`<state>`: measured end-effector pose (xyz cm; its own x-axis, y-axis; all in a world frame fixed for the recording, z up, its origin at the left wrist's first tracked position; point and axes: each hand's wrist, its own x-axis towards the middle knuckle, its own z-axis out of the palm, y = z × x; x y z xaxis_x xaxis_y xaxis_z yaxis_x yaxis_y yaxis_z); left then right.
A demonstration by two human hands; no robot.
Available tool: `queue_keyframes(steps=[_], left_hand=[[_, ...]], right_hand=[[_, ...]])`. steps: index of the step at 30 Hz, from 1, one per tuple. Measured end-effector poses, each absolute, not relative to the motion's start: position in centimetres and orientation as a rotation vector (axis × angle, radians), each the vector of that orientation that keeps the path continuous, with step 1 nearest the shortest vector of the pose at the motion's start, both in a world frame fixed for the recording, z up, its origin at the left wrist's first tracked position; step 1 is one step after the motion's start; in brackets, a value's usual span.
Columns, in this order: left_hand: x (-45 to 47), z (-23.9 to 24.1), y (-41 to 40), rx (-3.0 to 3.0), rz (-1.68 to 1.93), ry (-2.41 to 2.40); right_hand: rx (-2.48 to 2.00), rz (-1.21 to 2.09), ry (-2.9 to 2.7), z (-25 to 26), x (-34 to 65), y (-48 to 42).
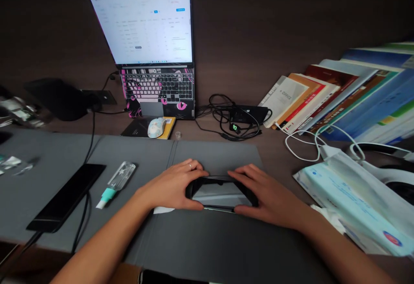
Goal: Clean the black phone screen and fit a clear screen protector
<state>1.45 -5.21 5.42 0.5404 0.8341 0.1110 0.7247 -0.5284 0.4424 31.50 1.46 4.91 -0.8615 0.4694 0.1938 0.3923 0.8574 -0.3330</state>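
Between my two hands is a smartphone [221,194], held sideways low over the desk mat. Its dark, glossy face reflects pale grey shapes. My left hand [176,185], with a ring on one finger, grips the left end, thumb along the near edge and fingers along the far one. At the right end my right hand [267,195] grips in the same way. A white scrap [163,210] pokes out beneath my left hand. Left of that hand lie a clear spray bottle [121,178] with a mint-green neck and a black phone [67,198] with a cable plugged in.
An open laptop [158,88] stands behind, with a mouse [156,127] on a notebook before it. Tangled cables [226,111] lie right of it. Leaning books [323,94], a tissue pack [352,206] and white headphones [381,172] fill the right side. A grey mat [213,241] covers the desk.
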Motion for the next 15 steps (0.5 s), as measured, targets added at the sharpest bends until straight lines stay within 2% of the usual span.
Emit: queue_keyframes(steps=[15], left_hand=[[1.6, 5.47, -5.16, 2.417, 0.382, 1.257]], right_hand=[[-0.716, 0.567, -2.829, 5.28, 30.96, 1.09]])
